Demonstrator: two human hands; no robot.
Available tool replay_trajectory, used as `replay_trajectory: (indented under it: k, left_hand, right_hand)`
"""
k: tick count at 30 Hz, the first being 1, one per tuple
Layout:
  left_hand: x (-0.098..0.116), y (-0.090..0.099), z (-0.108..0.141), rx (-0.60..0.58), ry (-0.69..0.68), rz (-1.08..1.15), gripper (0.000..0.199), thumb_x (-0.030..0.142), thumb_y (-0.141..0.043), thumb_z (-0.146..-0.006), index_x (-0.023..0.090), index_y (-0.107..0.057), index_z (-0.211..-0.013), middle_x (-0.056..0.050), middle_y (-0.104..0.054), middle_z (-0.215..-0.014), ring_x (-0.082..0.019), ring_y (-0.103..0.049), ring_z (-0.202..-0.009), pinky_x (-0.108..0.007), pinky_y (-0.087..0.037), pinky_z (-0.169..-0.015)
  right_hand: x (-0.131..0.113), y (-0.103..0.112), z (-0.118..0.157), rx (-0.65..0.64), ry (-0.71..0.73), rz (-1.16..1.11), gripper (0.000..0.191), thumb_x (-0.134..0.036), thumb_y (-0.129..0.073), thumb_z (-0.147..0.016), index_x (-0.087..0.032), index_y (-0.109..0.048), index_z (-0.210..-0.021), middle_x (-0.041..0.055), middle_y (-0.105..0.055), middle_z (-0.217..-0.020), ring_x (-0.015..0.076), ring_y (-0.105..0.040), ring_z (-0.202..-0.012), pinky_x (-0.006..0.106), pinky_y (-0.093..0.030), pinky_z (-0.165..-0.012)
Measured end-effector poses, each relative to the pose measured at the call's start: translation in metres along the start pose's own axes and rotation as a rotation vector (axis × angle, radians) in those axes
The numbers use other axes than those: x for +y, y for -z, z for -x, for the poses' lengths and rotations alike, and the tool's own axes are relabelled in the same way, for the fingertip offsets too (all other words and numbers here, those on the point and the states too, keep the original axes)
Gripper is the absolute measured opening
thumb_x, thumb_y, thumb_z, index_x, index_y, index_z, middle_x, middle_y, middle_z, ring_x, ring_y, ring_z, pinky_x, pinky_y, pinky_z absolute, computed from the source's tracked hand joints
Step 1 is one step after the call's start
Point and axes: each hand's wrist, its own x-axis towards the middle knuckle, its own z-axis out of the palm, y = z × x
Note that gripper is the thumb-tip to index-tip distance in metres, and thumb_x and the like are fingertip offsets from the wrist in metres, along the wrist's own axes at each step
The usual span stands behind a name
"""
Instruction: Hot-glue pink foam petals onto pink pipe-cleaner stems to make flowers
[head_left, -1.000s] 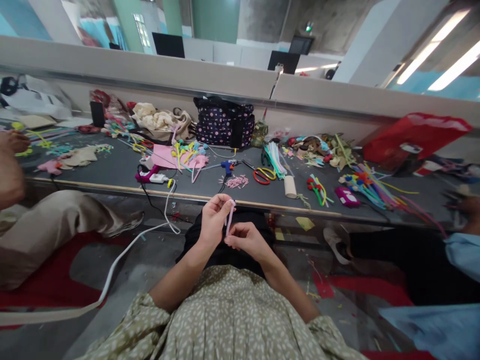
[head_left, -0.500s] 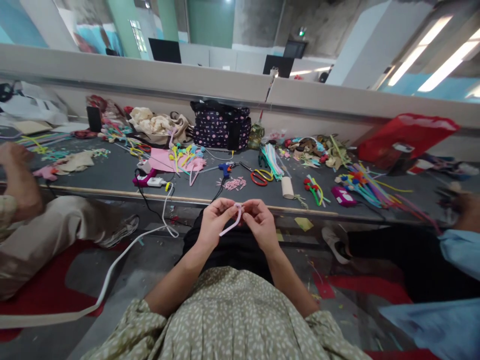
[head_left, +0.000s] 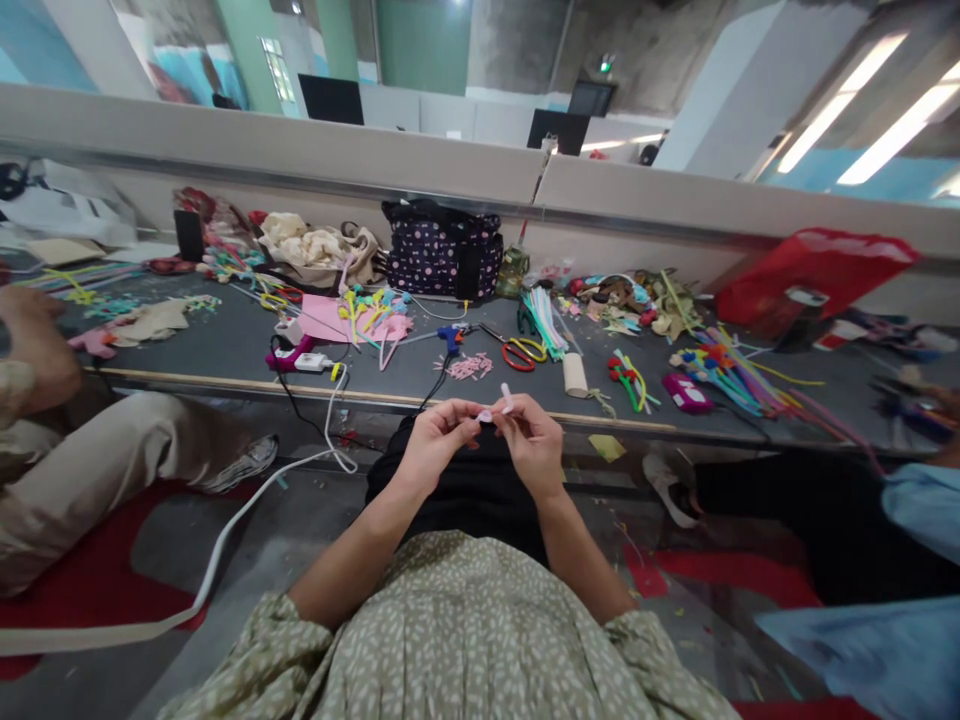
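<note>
A pale pink strip (head_left: 507, 399) is pinched between my two hands, above my lap at the table's front edge. One end stands up from the fingers of my right hand (head_left: 533, 446), and a small curled part shows between the fingertips. My left hand (head_left: 437, 440) has its thumb and forefinger closed on the curled part. Just beyond the hands lies a pile of short pink pieces (head_left: 469, 367) on the dark table (head_left: 360, 378). Red and yellow handled scissors (head_left: 519, 353) lie right of the pile, and a blue glue gun (head_left: 452, 337) lies behind it.
A beige roll (head_left: 575, 375) and bundled pipe cleaners (head_left: 546, 322) are on the right. A magenta glue gun (head_left: 300, 357) lies left, its white cable (head_left: 247, 500) hanging down. A dotted bag (head_left: 441, 250) stands behind. Other people sit on both sides.
The strip's free end, which hung down to the left between my hands, now points up at my right fingers. My right hand has turned slightly. The person's hand at the far right has left view.
</note>
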Motion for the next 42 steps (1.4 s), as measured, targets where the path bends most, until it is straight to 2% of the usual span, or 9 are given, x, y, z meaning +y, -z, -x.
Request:
replay_trajectory:
  k: [4, 10, 13, 16, 24, 34, 42]
  left_hand:
    - [0.002, 0.0, 0.002, -0.023, 0.008, -0.033, 0.03, 0.033, -0.077, -0.071, 0.014, -0.069, -0.092, -0.002, -0.065, -0.073, -0.01, -0.058, -0.058, -0.022, -0.049, -0.058]
    - [0.008, -0.002, 0.004, -0.062, 0.0, -0.068, 0.03, 0.034, -0.073, -0.074, 0.016, -0.068, -0.097, -0.004, -0.068, -0.081, -0.013, -0.062, -0.069, -0.025, -0.051, -0.066]
    - [0.014, -0.006, 0.005, -0.023, -0.083, -0.201, 0.029, 0.033, -0.076, -0.071, 0.017, -0.069, -0.094, -0.004, -0.069, -0.084, -0.015, -0.063, -0.075, -0.024, -0.05, -0.068]
    - [0.019, -0.01, 0.007, 0.034, -0.168, -0.365, 0.023, 0.033, -0.075, -0.071, 0.019, -0.072, -0.089, -0.004, -0.071, -0.082, -0.016, -0.063, -0.072, -0.025, -0.048, -0.068]
    - [0.024, -0.008, 0.011, 0.045, -0.412, -0.676, 0.009, 0.03, -0.068, -0.079, 0.023, -0.072, -0.082, -0.002, -0.069, -0.076, -0.015, -0.06, -0.067, -0.026, -0.043, -0.067]
    - [0.024, -0.007, 0.012, -0.036, -0.475, -0.743, 0.011, 0.03, -0.063, -0.084, 0.022, -0.07, -0.087, -0.004, -0.067, -0.077, -0.016, -0.058, -0.069, -0.027, -0.042, -0.068]
    - [0.029, -0.008, 0.015, -0.064, -0.474, -0.699, 0.014, 0.031, -0.061, -0.085, 0.022, -0.071, -0.08, -0.005, -0.063, -0.07, -0.016, -0.055, -0.067, -0.027, -0.04, -0.067]
  right_hand:
    - [-0.001, 0.003, -0.003, 0.014, -0.117, -0.13, 0.01, -0.029, -0.063, -0.085, -0.02, -0.063, -0.081, 0.0002, -0.062, -0.079, 0.0095, -0.051, -0.055, 0.023, -0.045, -0.055]
    - [-0.002, 0.007, -0.007, -0.056, -0.097, -0.143, 0.01, -0.028, -0.063, -0.085, -0.019, -0.065, -0.081, 0.0004, -0.062, -0.078, 0.0094, -0.051, -0.056, 0.023, -0.044, -0.053]
    - [-0.003, 0.007, -0.007, -0.097, -0.055, -0.105, 0.011, -0.028, -0.06, -0.087, -0.02, -0.066, -0.081, 0.0019, -0.063, -0.081, 0.012, -0.055, -0.063, 0.024, -0.046, -0.056]
    - [-0.002, 0.006, -0.005, -0.123, 0.007, -0.06, 0.011, -0.026, -0.057, -0.089, -0.021, -0.066, -0.085, 0.0034, -0.063, -0.085, 0.0139, -0.057, -0.069, 0.026, -0.048, -0.061]
    - [-0.003, 0.006, -0.002, -0.089, 0.033, -0.041, 0.007, -0.025, -0.06, -0.087, -0.021, -0.064, -0.083, 0.0021, -0.06, -0.082, 0.0128, -0.053, -0.066, 0.026, -0.046, -0.06]
    - [-0.012, 0.004, -0.001, -0.039, -0.044, -0.115, 0.012, -0.029, -0.061, -0.087, -0.02, -0.063, -0.079, 0.0011, -0.059, -0.078, 0.0113, -0.051, -0.059, 0.025, -0.044, -0.056]
    - [-0.017, 0.004, -0.002, -0.054, -0.074, -0.185, 0.014, -0.031, -0.064, -0.085, -0.02, -0.061, -0.076, 0.001, -0.06, -0.074, 0.0114, -0.05, -0.057, 0.026, -0.045, -0.054]
